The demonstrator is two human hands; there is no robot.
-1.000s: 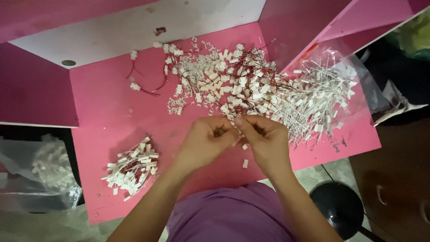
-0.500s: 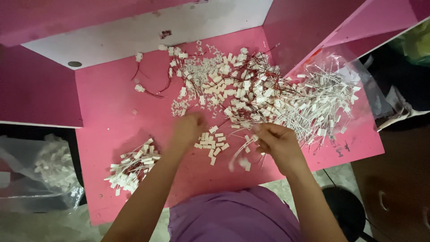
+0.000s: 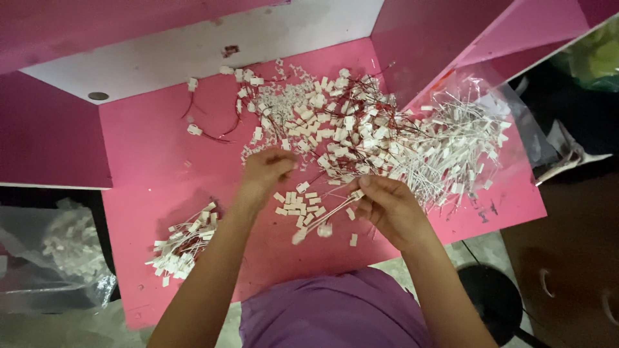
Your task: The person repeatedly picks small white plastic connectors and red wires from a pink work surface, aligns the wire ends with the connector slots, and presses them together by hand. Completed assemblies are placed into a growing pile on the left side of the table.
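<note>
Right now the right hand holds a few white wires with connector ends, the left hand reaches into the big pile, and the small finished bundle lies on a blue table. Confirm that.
Not quite: the table is pink, not blue, as the head view shows. The rest holds: the right hand holds a few white wires with connector ends, the left hand reaches into the big pile, and the small bundle lies on the table.

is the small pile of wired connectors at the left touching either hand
No, the small pile of wired connectors lies apart from both the left hand and the right hand.

Bare pink tabletop (image 3: 148,148) left; connector heap (image 3: 335,122) blocks right.
</note>
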